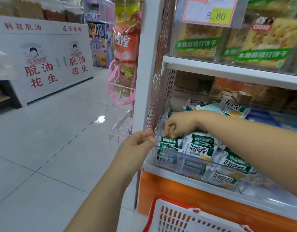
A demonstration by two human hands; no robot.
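Note:
A clear plastic bin [193, 160] on a shop shelf holds several green-and-white snack packets [200, 147]. My right hand [179, 124] reaches into the bin's left end and pinches the top edge of one packet [169, 141] with curled fingers. My left hand [139, 143] is at the bin's left corner, its fingers curled and its fingertips against the clear rim; whether it grips the rim is unclear.
A white basket with a red rim [186, 216] sits low in front of the orange shelf base [161, 190]. Cracker packs [261, 42] and a price tag [211, 10] fill the shelf above. Wire racks [122, 128] hang left of the shelf. Tiled floor [52, 148] stretches left toward a white display counter [49, 64].

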